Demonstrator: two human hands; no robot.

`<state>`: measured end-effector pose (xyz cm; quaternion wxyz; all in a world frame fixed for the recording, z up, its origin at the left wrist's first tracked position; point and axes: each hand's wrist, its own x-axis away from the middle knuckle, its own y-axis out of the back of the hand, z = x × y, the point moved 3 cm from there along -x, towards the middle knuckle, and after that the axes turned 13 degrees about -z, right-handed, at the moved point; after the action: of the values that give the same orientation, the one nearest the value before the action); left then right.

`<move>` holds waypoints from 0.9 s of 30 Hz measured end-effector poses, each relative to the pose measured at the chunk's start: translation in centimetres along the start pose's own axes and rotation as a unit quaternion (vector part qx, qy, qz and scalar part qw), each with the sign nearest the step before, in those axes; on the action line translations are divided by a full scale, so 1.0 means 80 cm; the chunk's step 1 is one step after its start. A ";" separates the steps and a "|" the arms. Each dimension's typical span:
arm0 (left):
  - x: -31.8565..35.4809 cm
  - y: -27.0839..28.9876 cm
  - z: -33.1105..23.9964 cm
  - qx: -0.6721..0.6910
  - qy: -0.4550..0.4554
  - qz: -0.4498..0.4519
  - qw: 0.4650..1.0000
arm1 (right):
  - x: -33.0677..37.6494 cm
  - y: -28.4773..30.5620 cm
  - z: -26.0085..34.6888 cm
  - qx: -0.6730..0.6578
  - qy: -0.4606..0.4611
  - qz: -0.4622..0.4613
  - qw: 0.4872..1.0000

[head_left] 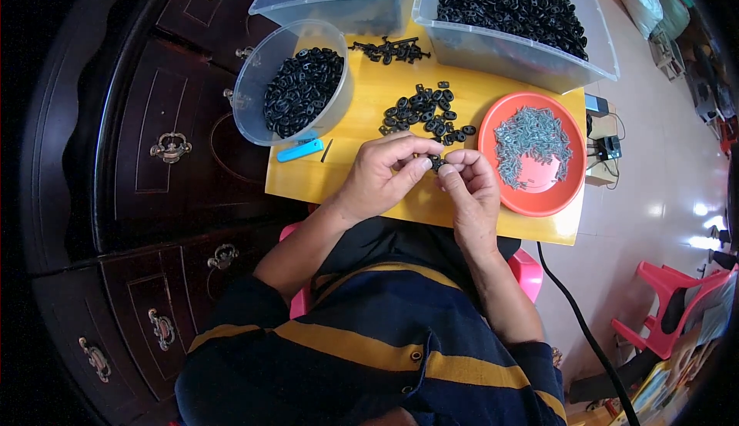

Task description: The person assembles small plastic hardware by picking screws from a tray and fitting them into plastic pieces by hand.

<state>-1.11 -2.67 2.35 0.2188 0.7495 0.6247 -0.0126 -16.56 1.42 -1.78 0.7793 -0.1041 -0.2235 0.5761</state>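
Observation:
Over the near part of the yellow table, my left hand and my right hand meet. Both pinch a small black plastic part between thumbs and fingers, which cover much of it. Just beyond my fingertips lies a loose heap of small black oval parts with holes. Beside my right hand sits a round orange-red plate holding many small silver screws. A light-blue box cutter rests left of my left hand, with a thin dark sliver next to it.
A clear round tub of black parts stands at the table's left. Two clear bins with more black parts line the far edge, a pile of black pieces before them. Dark drawers flank the left; a black cable hangs right.

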 end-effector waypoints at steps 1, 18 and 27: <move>0.000 -0.001 0.000 -0.002 0.002 0.004 1.000 | 0.000 0.000 0.000 0.002 0.002 -0.003 1.000; -0.022 0.003 -0.007 -0.031 -0.090 0.078 0.992 | -0.003 0.001 -0.007 0.004 -0.092 0.011 0.996; -0.014 -0.008 -0.023 -0.088 -0.035 0.045 0.995 | -0.008 0.006 -0.015 -0.073 -0.163 0.011 0.984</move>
<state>-2.43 -2.99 4.13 0.3055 0.7536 0.5815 0.0262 -16.56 1.12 -3.20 0.7165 -0.0676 -0.3882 0.5757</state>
